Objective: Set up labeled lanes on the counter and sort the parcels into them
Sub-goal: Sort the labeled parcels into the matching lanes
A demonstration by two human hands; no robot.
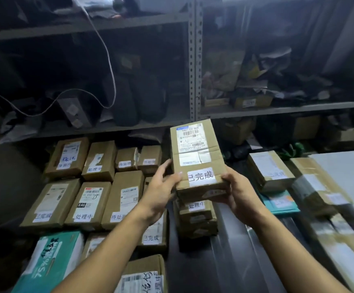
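Note:
A brown cardboard parcel (197, 157) with a shipping label and a white tag reading 已完成 is held up above the counter. My left hand (161, 191) grips its left side, thumb on top. My right hand (238, 193) grips its right lower corner. Under it stands a short stack of brown parcels (197, 218), the top one tagged 处理中. To the left, rows of tagged brown parcels (87, 204) lie flat, with tags 已完成, 处理中 and 待处理.
A teal and white box (51, 261) lies at the near left. More brown parcels (269, 168) and a teal mailer (281, 203) sit on the right beside a white surface (349, 172). Grey metal shelves (193, 66) full of dark bags stand behind.

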